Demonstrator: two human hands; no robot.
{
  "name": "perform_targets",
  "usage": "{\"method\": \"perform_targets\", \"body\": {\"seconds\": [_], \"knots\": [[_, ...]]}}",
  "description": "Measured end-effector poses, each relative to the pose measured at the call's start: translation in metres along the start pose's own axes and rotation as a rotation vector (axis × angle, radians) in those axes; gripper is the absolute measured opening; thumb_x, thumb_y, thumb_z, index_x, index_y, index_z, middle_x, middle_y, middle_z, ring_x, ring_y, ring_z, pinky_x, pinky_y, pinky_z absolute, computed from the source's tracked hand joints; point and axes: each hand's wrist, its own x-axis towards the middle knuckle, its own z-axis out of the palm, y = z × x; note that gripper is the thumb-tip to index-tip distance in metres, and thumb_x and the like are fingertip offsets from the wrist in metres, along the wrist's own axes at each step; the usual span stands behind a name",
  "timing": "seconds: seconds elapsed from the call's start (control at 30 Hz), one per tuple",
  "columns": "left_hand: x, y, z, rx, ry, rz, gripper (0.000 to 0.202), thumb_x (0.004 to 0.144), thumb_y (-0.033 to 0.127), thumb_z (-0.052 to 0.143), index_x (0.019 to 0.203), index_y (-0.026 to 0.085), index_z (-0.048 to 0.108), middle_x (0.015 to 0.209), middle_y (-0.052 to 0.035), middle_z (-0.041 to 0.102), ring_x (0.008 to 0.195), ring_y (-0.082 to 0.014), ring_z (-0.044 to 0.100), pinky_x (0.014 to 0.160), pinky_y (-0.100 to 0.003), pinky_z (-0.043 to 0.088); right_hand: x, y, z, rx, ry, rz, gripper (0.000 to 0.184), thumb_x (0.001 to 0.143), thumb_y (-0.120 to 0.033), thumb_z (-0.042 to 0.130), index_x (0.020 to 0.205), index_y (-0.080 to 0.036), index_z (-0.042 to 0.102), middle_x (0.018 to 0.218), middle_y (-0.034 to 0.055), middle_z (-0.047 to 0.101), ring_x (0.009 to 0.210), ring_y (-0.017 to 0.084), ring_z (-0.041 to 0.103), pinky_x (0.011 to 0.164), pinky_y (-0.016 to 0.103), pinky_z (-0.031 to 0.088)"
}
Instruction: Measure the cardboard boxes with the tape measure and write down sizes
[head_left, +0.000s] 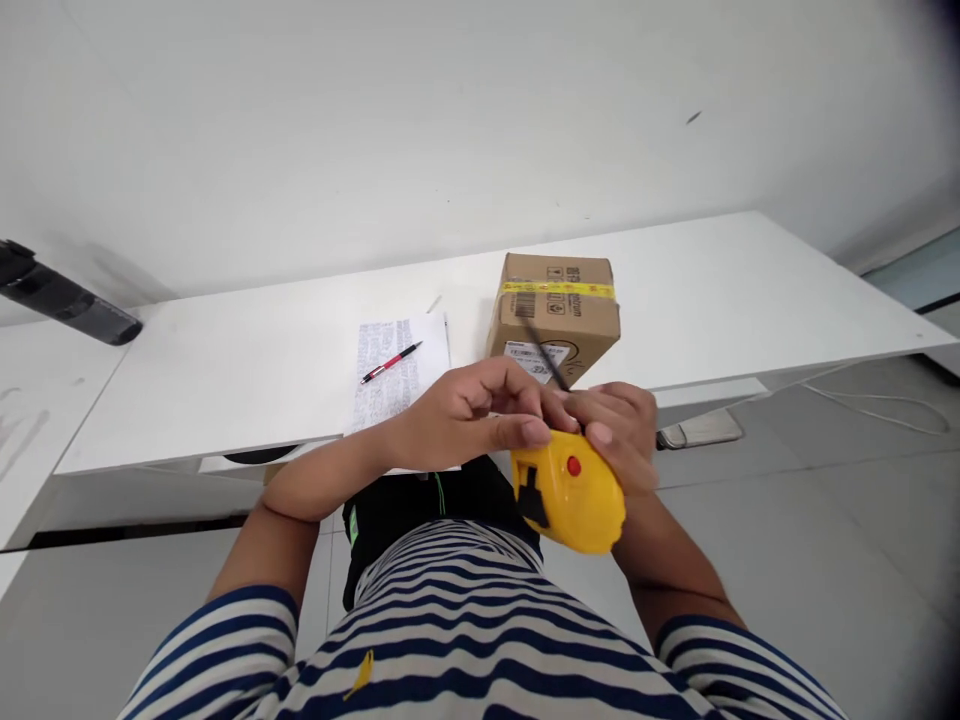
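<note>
A yellow rounded device (581, 500) with a red button and a black part on its side is held between my hands, above my lap. My left hand (487, 410) has its thumb at the device's upper edge, with the other fingers bent behind. On the far side, my right hand (619, 430) wraps round the device, thumb along its upper right edge. A thin black strip (547, 355) sticks up from between the fingers; its lower end is hidden by them.
Beyond my hands a cardboard box (559, 270) with yellow tape stands on the white table (712, 300). To its left lie written sheets (375, 410) with a red and black pen (391, 362). A dark bottle (71, 300) is at the far left.
</note>
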Motion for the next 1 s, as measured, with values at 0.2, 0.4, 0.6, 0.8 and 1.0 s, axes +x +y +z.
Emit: {"method": "perform_targets", "body": {"seconds": [0.2, 0.4, 0.6, 0.8, 1.0], "knots": [[0.038, 0.003, -0.015, 0.142, -0.082, -0.14, 0.053, 0.084, 0.069, 0.081, 0.08, 0.019, 0.063, 0.106, -0.0101, 0.077, 0.088, -0.0156, 0.068, 0.079, -0.033, 0.054, 0.007, 0.012, -0.045, -0.209, 0.103, -0.129, 0.021, 0.101, -0.049, 0.058, 0.11, -0.038, 0.073, 0.066, -0.0011, 0.07, 0.052, 0.019, 0.063, 0.057, 0.04, 0.054], [0.079, 0.017, -0.061, 0.198, 0.321, -0.179, 0.035, 0.09, 0.043, 0.086, 0.077, 0.016, 0.069, 0.079, -0.0053, 0.069, 0.077, -0.0153, 0.068, 0.08, -0.033, 0.053, 0.011, 0.078, -0.08, -0.105, 0.445, 0.197, 0.054, 0.076, -0.073, 0.082, 0.111, -0.033, 0.074, 0.097, 0.006, 0.075, 0.087, 0.03, 0.075, 0.079, 0.05, 0.065], [0.123, 0.001, -0.134, 0.293, 0.671, -0.309, 0.026, 0.087, 0.037, 0.089, 0.079, 0.019, 0.072, 0.075, -0.0067, 0.067, 0.084, -0.0222, 0.069, 0.089, -0.037, 0.052, 0.061, 0.147, -0.083, 0.224, 0.406, 0.44, 0.055, 0.072, -0.072, 0.085, 0.096, -0.024, 0.072, 0.082, 0.0007, 0.066, 0.081, 0.021, 0.071, 0.084, 0.046, 0.065], [0.13, -0.029, -0.159, 0.365, 0.614, -0.392, 0.034, 0.083, 0.048, 0.09, 0.073, 0.021, 0.073, 0.073, -0.008, 0.066, 0.077, -0.0234, 0.065, 0.087, -0.04, 0.05, 0.07, 0.163, -0.063, 0.297, 0.259, 0.502, 0.057, 0.073, -0.069, 0.088, 0.103, -0.021, 0.077, 0.094, 0.0031, 0.076, 0.093, 0.022, 0.075, 0.091, 0.041, 0.064], [0.138, -0.039, -0.146, 0.302, 0.682, -0.474, 0.036, 0.092, 0.054, 0.079, 0.075, 0.024, 0.07, 0.072, -0.0091, 0.065, 0.091, -0.0322, 0.073, 0.086, -0.041, 0.051, 0.071, 0.147, -0.052, 0.287, 0.139, 0.472, 0.057, 0.076, -0.07, 0.087, 0.108, -0.024, 0.078, 0.102, 0.0039, 0.08, 0.101, 0.024, 0.077, 0.092, 0.041, 0.065]]}}
